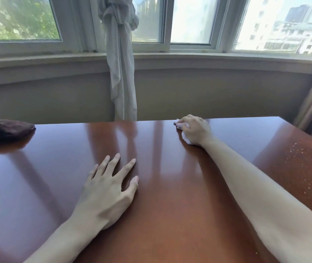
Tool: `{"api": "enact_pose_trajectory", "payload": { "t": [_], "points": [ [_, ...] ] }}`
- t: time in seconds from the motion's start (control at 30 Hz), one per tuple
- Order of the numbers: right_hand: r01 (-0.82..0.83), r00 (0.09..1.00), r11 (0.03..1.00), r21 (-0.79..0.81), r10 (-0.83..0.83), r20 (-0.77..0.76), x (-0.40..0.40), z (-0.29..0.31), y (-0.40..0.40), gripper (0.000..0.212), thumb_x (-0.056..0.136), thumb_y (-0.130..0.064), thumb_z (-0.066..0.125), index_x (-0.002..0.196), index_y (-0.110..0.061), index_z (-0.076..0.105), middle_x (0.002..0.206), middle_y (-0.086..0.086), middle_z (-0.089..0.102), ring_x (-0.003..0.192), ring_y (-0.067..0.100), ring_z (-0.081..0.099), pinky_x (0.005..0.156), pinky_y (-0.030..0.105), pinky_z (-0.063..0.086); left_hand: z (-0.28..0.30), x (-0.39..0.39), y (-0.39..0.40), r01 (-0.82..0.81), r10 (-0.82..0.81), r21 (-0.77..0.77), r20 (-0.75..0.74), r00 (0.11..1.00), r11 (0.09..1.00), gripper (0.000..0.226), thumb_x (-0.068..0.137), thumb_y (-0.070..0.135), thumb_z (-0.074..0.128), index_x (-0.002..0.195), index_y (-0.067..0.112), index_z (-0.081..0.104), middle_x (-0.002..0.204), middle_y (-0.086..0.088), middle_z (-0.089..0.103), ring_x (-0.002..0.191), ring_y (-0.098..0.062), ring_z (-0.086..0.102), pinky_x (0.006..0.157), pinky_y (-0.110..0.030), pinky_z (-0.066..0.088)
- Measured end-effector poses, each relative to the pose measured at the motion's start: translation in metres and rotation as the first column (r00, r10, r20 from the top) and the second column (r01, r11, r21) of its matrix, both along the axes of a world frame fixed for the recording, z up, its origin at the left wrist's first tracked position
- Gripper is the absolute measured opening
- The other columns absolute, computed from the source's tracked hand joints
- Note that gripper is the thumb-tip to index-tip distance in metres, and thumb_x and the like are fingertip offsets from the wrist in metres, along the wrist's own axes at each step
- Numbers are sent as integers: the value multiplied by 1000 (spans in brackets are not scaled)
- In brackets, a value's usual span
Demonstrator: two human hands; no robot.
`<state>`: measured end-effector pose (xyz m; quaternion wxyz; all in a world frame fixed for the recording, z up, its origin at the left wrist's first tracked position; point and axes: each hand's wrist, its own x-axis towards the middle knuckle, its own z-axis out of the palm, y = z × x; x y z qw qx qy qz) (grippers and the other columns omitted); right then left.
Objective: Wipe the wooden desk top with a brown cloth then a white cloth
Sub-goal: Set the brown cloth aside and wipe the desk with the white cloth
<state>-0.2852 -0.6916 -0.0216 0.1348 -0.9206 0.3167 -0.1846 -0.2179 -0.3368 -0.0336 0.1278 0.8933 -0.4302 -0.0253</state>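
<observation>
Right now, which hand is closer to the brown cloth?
Left. The left hand lies flat mid-desk, right of the brown cloth. The right hand, gripping the white cloth, is farther right.

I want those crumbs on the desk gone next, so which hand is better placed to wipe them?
Right. The right hand already grips the white cloth, and the crumbs lie on its side. The left hand rests flat and empty.

1. No text, label, brand, number or sign can be read on any surface in the head view.
</observation>
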Motion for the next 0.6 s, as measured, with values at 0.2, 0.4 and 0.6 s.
{"api": "enact_pose_trajectory", "payload": {
  "t": [0.2, 0.4, 0.6],
  "points": [
    [79, 997, 997, -9, -79, 1, 35, -3, -38, 30, 95, -36, 47, 109, -39, 74, 125, -11, 64, 117, 25, 59, 89, 35, 42, 3, 1, -3, -16, 17, 24, -16, 1000, 1000, 64, 89, 71, 9, 152, 62, 5, 167, 19, -6, 152, -4, -14, 123, -31, -8],
    [-105, 994, 994, -7, 105, -4, -34, 2, 69, 34, 98, -38, 45, 119, -43, 70, 129, -19, 64, 123, 10, 55, 100, 35, 45, 5, 1, -4, 5, -4, 49, -30, 1000, 999, 57, 99, 63, 24, 155, 54, 15, 169, 9, 2, 155, -13, -4, 125, -38, -1],
    [-186, 982, 982, 20, 185, 27, -138, -3, 199, 52, 89, -49, 26, 123, -43, 66, 131, -22, 64, 124, 9, 55, 101, 38, 47, 13, -9, -10, -18, -27, 218, 202, 979, 976, 58, 103, 46, 19, 160, 34, 17, 167, -11, 15, 154, -29, 11, 122, -50, 13]
  ]
}}
